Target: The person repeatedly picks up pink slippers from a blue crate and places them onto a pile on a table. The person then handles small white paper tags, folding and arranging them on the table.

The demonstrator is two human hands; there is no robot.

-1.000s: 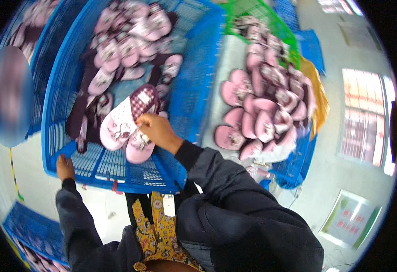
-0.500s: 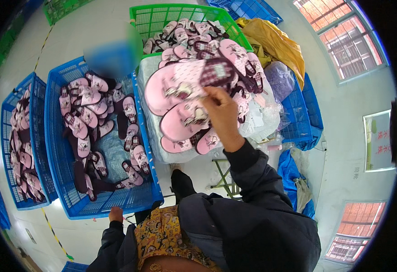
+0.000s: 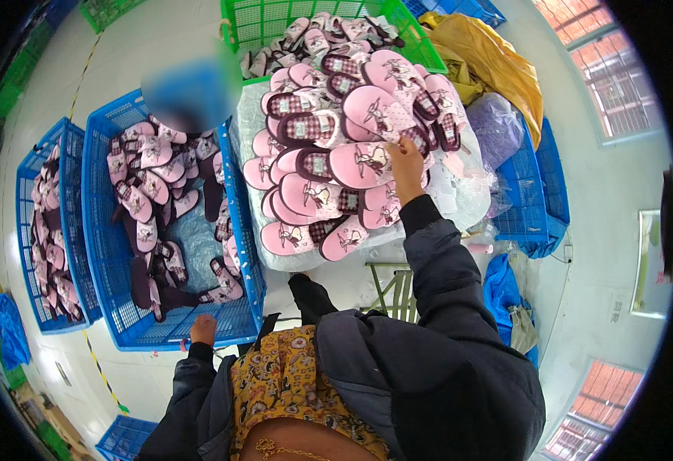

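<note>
Pink slippers (image 3: 352, 165) lie heaped on a white-wrapped pile, too many for us to count. We count two blue crates (image 3: 106, 253) of slippers at left, the outer one (image 3: 33, 230) beside it, and one green crate (image 3: 275, 19) behind the pile. Half a second ago our right hand carried a slipper above the heap; now the right hand (image 3: 406, 157) rests on the pile, fingers curled against a slipper at its right side, though we cannot tell whether they grip it. Our left hand (image 3: 203, 330) has stayed at the near rim of the blue crate, fingers closed on the rim.
</note>
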